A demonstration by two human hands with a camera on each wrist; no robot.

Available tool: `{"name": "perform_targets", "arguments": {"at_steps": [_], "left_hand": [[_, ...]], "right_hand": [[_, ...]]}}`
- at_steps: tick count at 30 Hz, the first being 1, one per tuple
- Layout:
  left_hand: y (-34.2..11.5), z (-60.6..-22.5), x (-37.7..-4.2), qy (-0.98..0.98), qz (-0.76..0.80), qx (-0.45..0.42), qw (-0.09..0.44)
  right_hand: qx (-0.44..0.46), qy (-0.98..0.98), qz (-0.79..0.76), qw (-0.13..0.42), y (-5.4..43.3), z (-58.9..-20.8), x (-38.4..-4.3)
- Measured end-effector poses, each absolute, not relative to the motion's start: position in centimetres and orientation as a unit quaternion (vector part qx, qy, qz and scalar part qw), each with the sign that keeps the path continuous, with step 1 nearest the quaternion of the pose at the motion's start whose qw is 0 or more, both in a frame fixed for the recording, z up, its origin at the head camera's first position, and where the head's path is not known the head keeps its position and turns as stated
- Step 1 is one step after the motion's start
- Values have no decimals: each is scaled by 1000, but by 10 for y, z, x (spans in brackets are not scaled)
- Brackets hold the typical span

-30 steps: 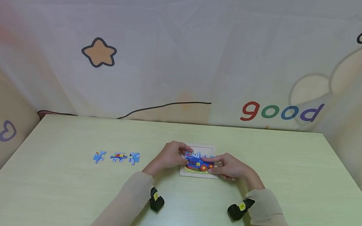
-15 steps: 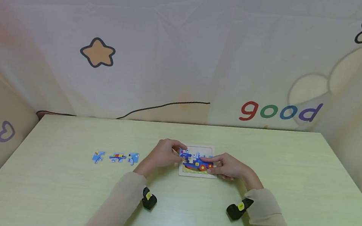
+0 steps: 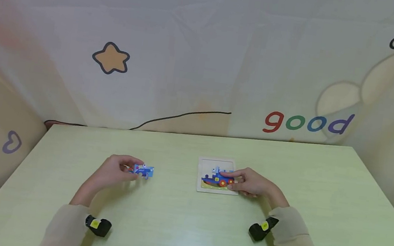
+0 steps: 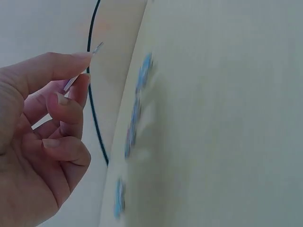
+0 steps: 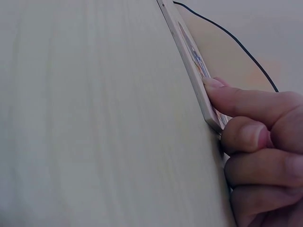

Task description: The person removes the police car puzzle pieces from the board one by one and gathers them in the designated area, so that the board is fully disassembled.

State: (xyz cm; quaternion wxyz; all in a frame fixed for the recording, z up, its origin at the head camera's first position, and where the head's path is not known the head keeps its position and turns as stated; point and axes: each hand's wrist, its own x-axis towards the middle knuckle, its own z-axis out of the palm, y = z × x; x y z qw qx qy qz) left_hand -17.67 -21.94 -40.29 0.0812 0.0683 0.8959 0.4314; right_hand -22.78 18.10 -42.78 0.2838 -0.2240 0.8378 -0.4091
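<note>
My left hand pinches a small blue puzzle piece between thumb and fingertips. In the left wrist view the held piece shows nearly edge-on, raised above the table. Several loose puzzle pieces lie beyond and below it, blurred; in the head view the hand and held piece mostly cover them. My right hand holds the right edge of a framed puzzle board with a blue tractor picture. In the right wrist view, its thumb lies on the board's edge, with the other fingers curled beside the corner.
The pale wooden table stretches to both sides and towards me. A printed cloth backdrop rises behind its far edge. Black wrist cameras sit on the left sleeve and the right sleeve.
My left hand has lifted a blue piece off the board and carried it left to the loose pieces. My right hand has stayed at the board's right edge.
</note>
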Motion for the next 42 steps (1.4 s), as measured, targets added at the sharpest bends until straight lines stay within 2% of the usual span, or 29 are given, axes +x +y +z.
{"name": "perform_targets", "arguments": {"at_steps": [7, 13, 24, 42], "left_hand": [[-277, -403, -154, 906, 412, 15, 95], [-302, -406, -147, 904, 407, 3, 129], [-307, -414, -151, 911, 381, 26, 157], [-303, -415, -149, 931, 340, 33, 128]], "right_hand": [[-225, 833, -418, 284, 181, -428, -227], [-218, 836, -417, 283, 181, -427, -226], [-209, 841, -413, 281, 181, -425, -224], [-208, 842, -419, 269, 183, -428, -223]]}}
